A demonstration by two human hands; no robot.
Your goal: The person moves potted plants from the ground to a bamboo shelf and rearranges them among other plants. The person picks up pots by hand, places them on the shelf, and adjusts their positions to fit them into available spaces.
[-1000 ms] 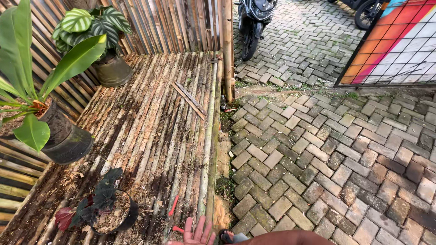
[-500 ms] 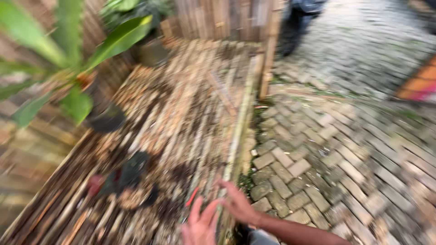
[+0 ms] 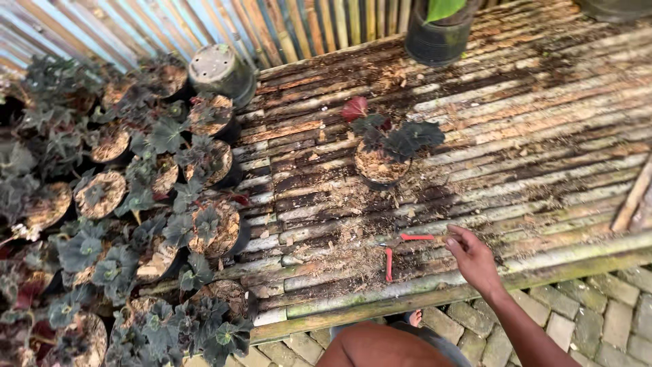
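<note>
My right hand [image 3: 473, 259] reaches over the front edge of a bamboo slat platform [image 3: 516, 136], fingers loosely apart. Its fingertips are at the end of one red handle of a pair of small scissors [image 3: 401, 248] that lies open on the slats among wood shavings. Whether the fingers touch the handle I cannot tell. Just beyond the scissors stands a small black pot with a dark-leaved plant and one red leaf [image 3: 384, 146]. My left hand is not in view. My bent knee [image 3: 380, 343] shows at the bottom.
Several small potted dark-leaved plants [image 3: 136, 204] crowd the left side. An upturned black pot [image 3: 221, 68] lies by the bamboo fence. A larger black pot [image 3: 438, 37] stands at the back. Grey paving bricks [image 3: 598, 319] run along the platform's front edge.
The view has swung left and down onto the platform and the crowd of pots. My right hand has moved forward over the slats to the red scissors.
</note>
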